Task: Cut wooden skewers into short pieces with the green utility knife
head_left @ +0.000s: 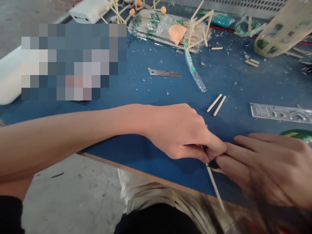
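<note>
Wooden stick (215,188): held over the near edge of the blue table (136,87), long axis slanted, free end pointed bodyward and slightly right
Left hand (180,131): stretched across palm down, stick pinched between thumb and forefinger
Right hand (268,162): fingers bent, laid against the left forefinger; whether anything is gripped cannot be told

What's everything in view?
worktable: one, blue, underneath
stick packet: one, clear, far side
lump: one, orange, on packet
balls: three, orange, far edge
cutter blade: one, silver, centre
plastic strip: one, clear, beside blade
short sticks: several, pale, scattered
stencil ruler: one, clear, right
container: one, yellowish, top right
box: one, white, top left
pouch: one, teal, far side
rounded object: one, white, left
long stick: one, pale, front
left hand: one, centre
right hand: one, right
</note>
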{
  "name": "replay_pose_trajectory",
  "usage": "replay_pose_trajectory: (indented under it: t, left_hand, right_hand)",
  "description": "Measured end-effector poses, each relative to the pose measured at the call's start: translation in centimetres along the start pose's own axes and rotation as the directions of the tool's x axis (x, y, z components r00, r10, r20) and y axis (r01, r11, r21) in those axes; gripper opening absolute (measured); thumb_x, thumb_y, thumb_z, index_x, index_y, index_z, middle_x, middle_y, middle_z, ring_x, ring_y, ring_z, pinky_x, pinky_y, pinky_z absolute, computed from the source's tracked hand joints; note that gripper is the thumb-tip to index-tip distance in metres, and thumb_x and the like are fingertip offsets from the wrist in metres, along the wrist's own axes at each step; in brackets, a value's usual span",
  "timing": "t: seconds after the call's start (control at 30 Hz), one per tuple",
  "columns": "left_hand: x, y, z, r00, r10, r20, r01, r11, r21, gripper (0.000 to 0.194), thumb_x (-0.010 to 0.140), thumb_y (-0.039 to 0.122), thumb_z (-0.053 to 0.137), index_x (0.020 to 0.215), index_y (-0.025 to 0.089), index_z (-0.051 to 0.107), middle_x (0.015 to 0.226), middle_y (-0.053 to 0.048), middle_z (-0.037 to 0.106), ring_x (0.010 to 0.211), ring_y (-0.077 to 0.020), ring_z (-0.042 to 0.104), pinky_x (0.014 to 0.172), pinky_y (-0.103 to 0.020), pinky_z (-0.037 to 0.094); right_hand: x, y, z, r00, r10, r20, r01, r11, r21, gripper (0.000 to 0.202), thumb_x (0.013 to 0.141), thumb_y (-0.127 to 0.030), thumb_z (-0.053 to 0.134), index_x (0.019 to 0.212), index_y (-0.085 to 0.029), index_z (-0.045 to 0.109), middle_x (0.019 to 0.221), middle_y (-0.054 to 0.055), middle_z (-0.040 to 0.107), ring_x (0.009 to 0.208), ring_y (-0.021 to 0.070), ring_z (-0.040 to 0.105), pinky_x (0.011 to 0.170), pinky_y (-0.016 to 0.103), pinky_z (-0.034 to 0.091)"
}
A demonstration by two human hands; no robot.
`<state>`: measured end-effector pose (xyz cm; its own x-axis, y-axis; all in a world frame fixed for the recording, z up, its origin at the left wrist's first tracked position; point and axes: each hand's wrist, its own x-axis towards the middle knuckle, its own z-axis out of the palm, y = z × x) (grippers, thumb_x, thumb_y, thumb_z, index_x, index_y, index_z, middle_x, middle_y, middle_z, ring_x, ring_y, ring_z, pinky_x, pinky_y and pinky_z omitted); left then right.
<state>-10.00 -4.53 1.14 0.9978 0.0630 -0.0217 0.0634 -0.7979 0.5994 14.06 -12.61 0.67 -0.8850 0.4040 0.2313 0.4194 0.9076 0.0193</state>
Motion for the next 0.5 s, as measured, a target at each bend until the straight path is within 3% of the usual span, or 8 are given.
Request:
replay_pose_trajectory:
  t: [0.13, 0.27, 0.5]
  left_hand:
    - [-0.08, -0.05, 0.04, 1.0, 0.02, -0.018, -0.021, 1.0, -0.001, 0.014, 0.101, 0.028, 0.054, 0.093, 0.027, 0.065, 0.087, 0.007, 0.074, 0.082, -0.013, 0.068, 0.062, -0.027, 0.036]
    - [-0.28, -0.08, -0.04, 0.998, 0.048, -0.037, -0.049, 0.998, -0.032, 0.016, 0.1, 0.026, 0.053, 0.094, 0.029, 0.067, 0.083, 0.009, 0.073, 0.079, -0.0111, 0.067, 0.061, -0.026, 0.036]
    - [-0.24, -0.13, -0.18, 0.999, 0.028, 0.019, -0.027, 0.999, -0.046, 0.016, 0.102, 0.027, 0.052, 0.095, 0.03, 0.066, 0.085, 0.009, 0.073, 0.081, -0.0125, 0.065, 0.064, -0.031, 0.039]
  right_hand:
    - [0.05, -0.35, -0.07, 0.998, 0.057, -0.015, -0.057, 0.998, 0.033, 0.024, 0.098, -0.02, 0.044, 0.088, -0.029, 0.063, 0.066, -0.003, 0.06, 0.055, 0.0185, 0.047, 0.052, 0.038, 0.034]
    - [-0.29, -0.18, 0.11, 0.998, 0.041, -0.049, -0.042, 0.999, -0.008, 0.014, 0.093, -0.021, 0.053, 0.082, -0.028, 0.056, 0.063, -0.004, 0.057, 0.054, 0.0188, 0.048, 0.05, 0.038, 0.033]
    - [-0.65, -0.11, -0.01, 0.998, 0.04, -0.047, -0.04, 0.999, 0.004, 0.01, 0.093, -0.021, 0.057, 0.086, -0.028, 0.059, 0.065, -0.005, 0.059, 0.055, 0.0177, 0.049, 0.051, 0.039, 0.032]
